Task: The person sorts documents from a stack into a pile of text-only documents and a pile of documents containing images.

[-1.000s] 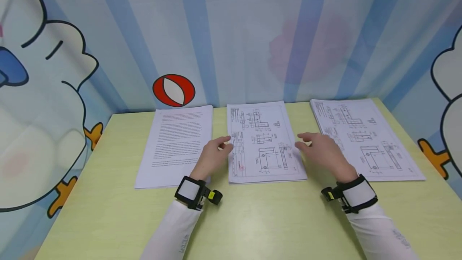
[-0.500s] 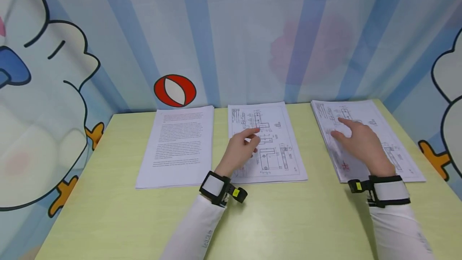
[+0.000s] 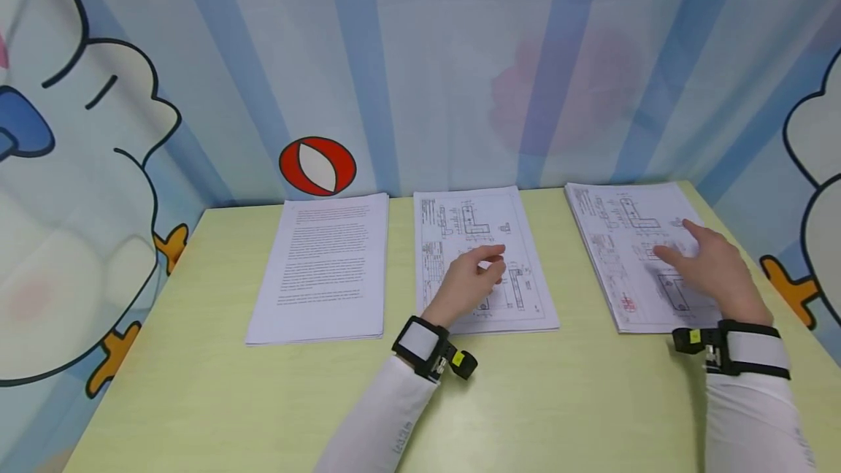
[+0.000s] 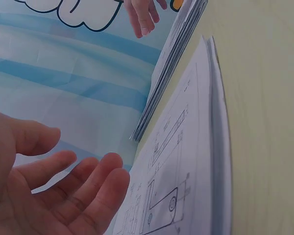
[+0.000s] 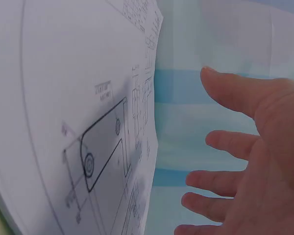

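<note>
Three paper stacks lie in a row along the table's back edge. My left hand (image 3: 465,283) hovers over the middle stack of technical drawings (image 3: 463,221), its fingers loosely bent and holding nothing. In the left wrist view a gap shows between those fingers (image 4: 100,196) and the drawing sheet (image 4: 186,147). Above the right-hand stack of drawings (image 3: 607,261) is my right hand (image 3: 716,268), thumb and fingers spread with nothing in them. The right wrist view shows its fingers (image 5: 218,183) apart from the printed sheet (image 5: 54,112).
At the left lies a stack of printed text pages (image 3: 322,268). The pale yellow table (image 3: 552,400) runs back to a striped blue curtain (image 3: 447,79) with cartoon figures. A strip of table separates neighbouring stacks.
My left hand has moved right, from between the left and middle stacks to over the middle one. My right hand has moved right, from beside the middle stack to over the right-hand stack.
</note>
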Demonstrator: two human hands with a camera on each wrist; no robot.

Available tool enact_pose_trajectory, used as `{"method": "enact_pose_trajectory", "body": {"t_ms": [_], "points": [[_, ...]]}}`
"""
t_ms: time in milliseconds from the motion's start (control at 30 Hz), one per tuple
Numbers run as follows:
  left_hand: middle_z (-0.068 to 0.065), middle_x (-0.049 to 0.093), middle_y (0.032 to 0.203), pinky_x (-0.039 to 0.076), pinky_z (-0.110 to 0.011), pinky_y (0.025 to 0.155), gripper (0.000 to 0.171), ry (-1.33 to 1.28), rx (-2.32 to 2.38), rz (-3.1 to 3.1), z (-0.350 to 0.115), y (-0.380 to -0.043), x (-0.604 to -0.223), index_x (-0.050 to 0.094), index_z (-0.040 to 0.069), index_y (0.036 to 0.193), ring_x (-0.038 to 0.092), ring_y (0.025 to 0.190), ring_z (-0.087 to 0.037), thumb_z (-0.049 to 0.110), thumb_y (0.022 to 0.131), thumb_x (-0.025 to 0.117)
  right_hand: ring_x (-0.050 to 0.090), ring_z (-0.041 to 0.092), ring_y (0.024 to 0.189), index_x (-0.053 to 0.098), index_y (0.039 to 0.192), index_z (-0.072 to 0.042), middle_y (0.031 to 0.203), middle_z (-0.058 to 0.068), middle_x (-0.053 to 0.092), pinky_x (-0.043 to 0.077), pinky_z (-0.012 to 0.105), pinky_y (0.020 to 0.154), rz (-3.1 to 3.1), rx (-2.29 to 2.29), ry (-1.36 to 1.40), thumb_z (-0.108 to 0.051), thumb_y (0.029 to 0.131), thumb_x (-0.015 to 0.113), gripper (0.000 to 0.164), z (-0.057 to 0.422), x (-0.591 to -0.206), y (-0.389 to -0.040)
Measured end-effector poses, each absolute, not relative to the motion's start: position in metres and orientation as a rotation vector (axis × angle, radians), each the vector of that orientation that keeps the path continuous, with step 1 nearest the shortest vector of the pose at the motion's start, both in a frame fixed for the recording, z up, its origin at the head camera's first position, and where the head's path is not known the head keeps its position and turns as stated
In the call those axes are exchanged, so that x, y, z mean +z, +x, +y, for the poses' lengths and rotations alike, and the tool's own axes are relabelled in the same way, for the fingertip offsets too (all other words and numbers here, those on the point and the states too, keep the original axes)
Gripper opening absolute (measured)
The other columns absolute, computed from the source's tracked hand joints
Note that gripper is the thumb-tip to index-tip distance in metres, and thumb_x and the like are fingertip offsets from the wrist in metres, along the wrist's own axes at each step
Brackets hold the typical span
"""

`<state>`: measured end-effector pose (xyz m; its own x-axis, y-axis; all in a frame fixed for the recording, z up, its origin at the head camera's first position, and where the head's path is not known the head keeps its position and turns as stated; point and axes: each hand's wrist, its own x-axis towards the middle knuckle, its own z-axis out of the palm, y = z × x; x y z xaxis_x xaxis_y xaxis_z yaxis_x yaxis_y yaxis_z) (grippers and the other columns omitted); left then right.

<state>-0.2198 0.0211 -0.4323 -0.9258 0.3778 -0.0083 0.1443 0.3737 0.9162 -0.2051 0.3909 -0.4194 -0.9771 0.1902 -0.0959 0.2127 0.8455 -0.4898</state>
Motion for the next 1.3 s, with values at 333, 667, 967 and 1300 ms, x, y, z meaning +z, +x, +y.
{"method": "enact_pose_trajectory", "body": {"t_ms": [333, 667, 967, 1300], "points": [[-0.006, 0.065, 0.130, 0.049, -0.018, 0.074, 0.041, 0.513, 1.496, 2.419, 0.044, -0.217, -0.439, 0.058, 0.012, 0.139, 0.066, 0.089, -0.009, 0.026, 0.101, 0.052, 0.025, 0.065, 0.130, 0.004, 0.152, 0.012, 0.149, 0.047, 0.015, 0.027, 0.074, 0.105, 2.840, -0.775, 0.520, -0.055, 0.099, 0.042, 0.094, 0.416, -0.432, -0.198], [-0.004, 0.067, 0.129, 0.049, -0.018, 0.087, 0.041, 0.536, 1.480, 2.337, 0.078, -0.207, -0.447, 0.058, 0.013, 0.139, 0.068, 0.106, -0.013, 0.027, 0.101, 0.053, 0.029, 0.063, 0.127, 0.012, 0.151, 0.013, 0.147, 0.048, 0.019, 0.031, 0.071, 0.103, 2.804, -0.712, 0.540, -0.051, 0.100, 0.041, 0.087, 0.418, -0.440, -0.198], [-0.004, 0.068, 0.130, 0.049, -0.014, 0.088, 0.047, 0.464, 1.518, 2.220, 0.118, -0.192, -0.456, 0.054, 0.012, 0.143, 0.068, 0.112, -0.012, 0.025, 0.098, 0.057, 0.035, 0.058, 0.113, 0.015, 0.149, 0.015, 0.141, 0.052, 0.017, 0.036, 0.068, 0.095, 2.796, -0.695, 0.457, -0.051, 0.100, 0.042, 0.086, 0.415, -0.441, -0.197], [-0.007, 0.070, 0.127, 0.055, -0.019, 0.084, 0.053, 0.345, 1.671, 1.969, 0.139, -0.188, -0.463, 0.047, 0.009, 0.148, 0.073, 0.100, -0.015, 0.026, 0.099, 0.058, 0.027, 0.066, 0.125, 0.017, 0.148, 0.016, 0.144, 0.054, 0.014, 0.032, 0.072, 0.099, 2.828, -0.661, 0.416, -0.048, 0.101, 0.042, 0.083, 0.407, -0.441, -0.198]]}}
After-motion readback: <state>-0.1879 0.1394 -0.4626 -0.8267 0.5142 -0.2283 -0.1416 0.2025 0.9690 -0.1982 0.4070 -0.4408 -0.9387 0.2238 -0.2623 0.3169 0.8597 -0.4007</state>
